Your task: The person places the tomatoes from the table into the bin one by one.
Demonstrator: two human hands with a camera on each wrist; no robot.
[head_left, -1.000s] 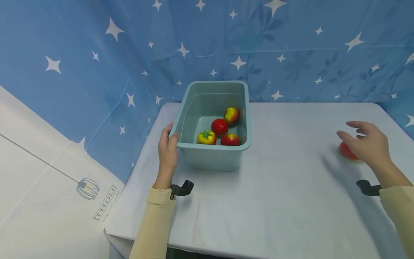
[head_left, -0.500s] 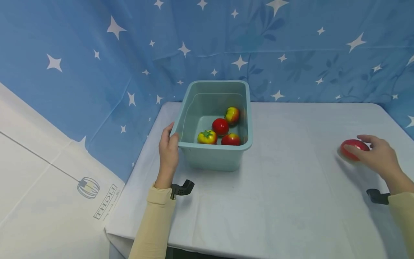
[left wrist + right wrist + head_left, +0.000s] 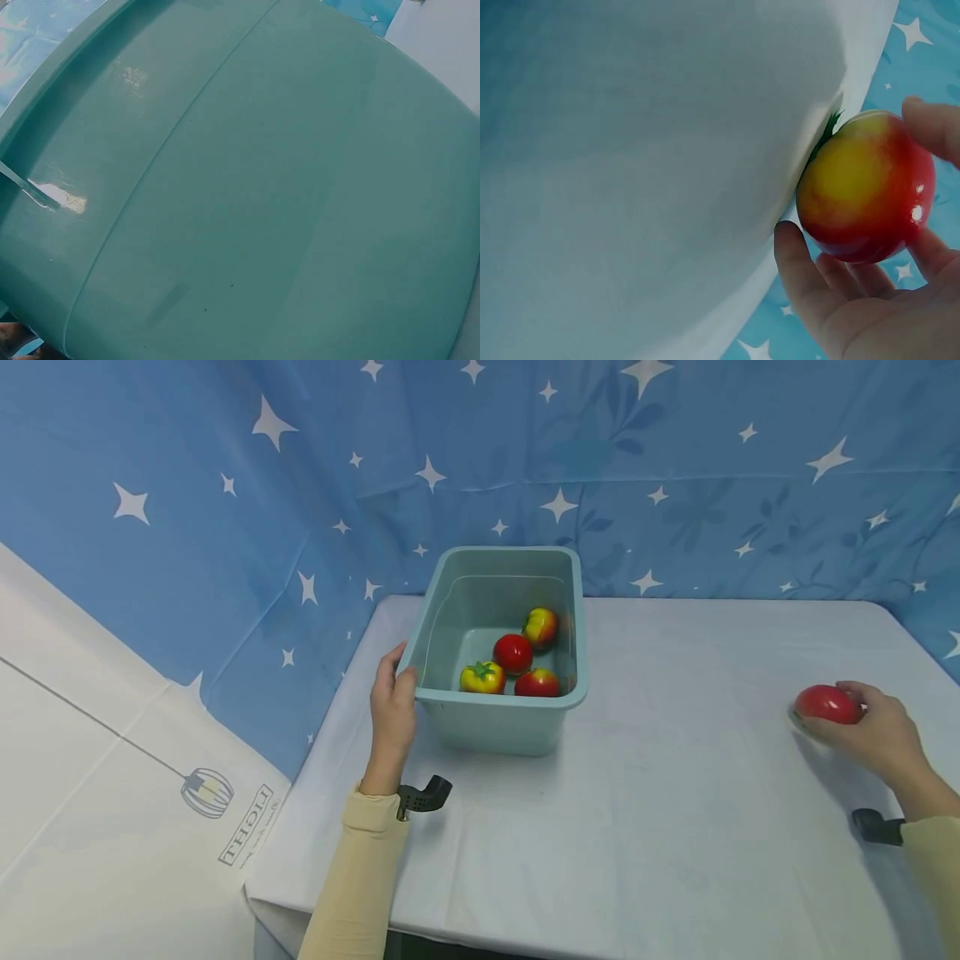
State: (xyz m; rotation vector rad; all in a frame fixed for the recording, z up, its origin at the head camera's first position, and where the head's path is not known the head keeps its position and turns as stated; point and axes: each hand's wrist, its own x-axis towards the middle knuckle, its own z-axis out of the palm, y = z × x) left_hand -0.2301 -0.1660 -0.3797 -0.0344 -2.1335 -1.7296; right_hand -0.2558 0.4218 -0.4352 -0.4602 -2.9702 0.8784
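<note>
In the head view, my left hand [image 3: 392, 722] grips the left front rim of a pale blue-green plastic bin [image 3: 491, 725]. The bin's wall [image 3: 225, 187] fills most of the left wrist view. Far to the right, my right hand [image 3: 885, 735] holds a glossy red tomato [image 3: 827, 704] between thumb and fingers, at or just over the tabletop. Seen from the right wrist, this tomato [image 3: 866, 187] is red with a yellow patch, and its green calyx faces the cloth. Inside the bin lie a yellow tomato [image 3: 482, 677], a red one [image 3: 513, 654] and two red-yellow ones [image 3: 540, 627].
A white cloth covers the table [image 3: 675, 827], whose front edge runs along the bottom of the head view. Behind it hangs a blue curtain [image 3: 675, 468] with white stars. Pale fabric [image 3: 112, 802] with a printed lamp hangs at the left.
My right hand has come down toward the lower right and its fingers have closed around the tomato, which has shifted slightly. The left hand and the bin have stayed in place.
</note>
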